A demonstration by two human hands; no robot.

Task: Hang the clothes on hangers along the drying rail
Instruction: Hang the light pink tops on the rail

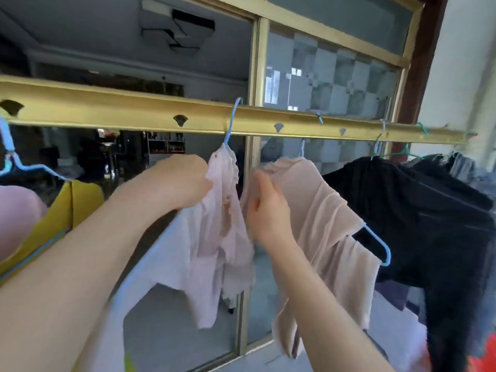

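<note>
Four garments hang in view along the drying rail [134, 108], a gold metal bar with fan-shaped notches cut along its face, probably to keep hooks spaced.

Pale pink garment [214, 237]: thin, crumpled, brown-stained near the chest. It hangs on a blue hanger [231, 122] whose hook sits over the rail just left of the window post. Left hand [185, 181] grips the cloth at the hanger's shoulder, fingers buried in the fabric — likely steadying it so the hook doesn't swing off.

Right hand [268, 210]: fingers curled round the left edge of the beige garment [322, 205] beside it, thumb up. The frame is blurred here, but it looks like a pinch to pull that cloth aside and make room. Beige fabric is smooth and sheer, falling in long folds — one light-blue hanger arm [381, 251] pokes out below its right side.

Black garment [416, 210] further right, heavy and matte. Yellow garment [80, 200] at far left.

Judgement: hanging done for this piece, spacing and straightening in hand.
</note>
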